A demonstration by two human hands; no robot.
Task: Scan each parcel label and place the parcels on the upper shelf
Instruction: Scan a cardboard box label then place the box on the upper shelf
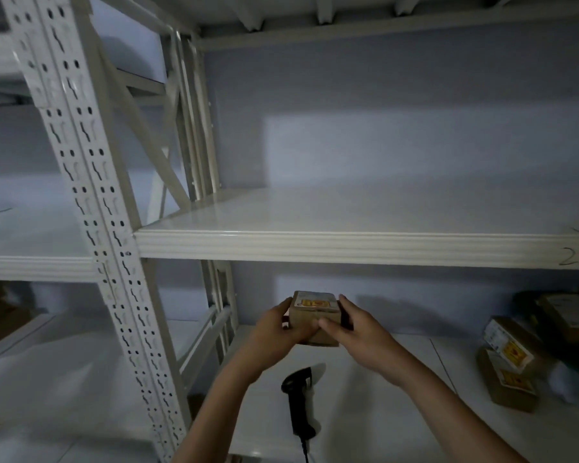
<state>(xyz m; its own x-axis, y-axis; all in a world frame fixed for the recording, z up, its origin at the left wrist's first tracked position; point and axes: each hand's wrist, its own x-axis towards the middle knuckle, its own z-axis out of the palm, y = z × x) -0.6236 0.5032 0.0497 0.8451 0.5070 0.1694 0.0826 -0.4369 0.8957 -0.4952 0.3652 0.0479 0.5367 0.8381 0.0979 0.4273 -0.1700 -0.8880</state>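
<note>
Evidently your left hand (pixel 274 324) and right hand (pixel 355 332) gripped the small cardboard parcel (pixel 315 317) by opposite sides; it looked light, stiff.

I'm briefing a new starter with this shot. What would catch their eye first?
Probably the small cardboard parcel with a yellow-and-white label on top, gripped between the left hand and right hand in front of the lower shelf. Just below it a black handheld barcode scanner lies on that shelf. Above spans the bare white upper shelf, and more labelled parcels are stacked at far right.
</note>
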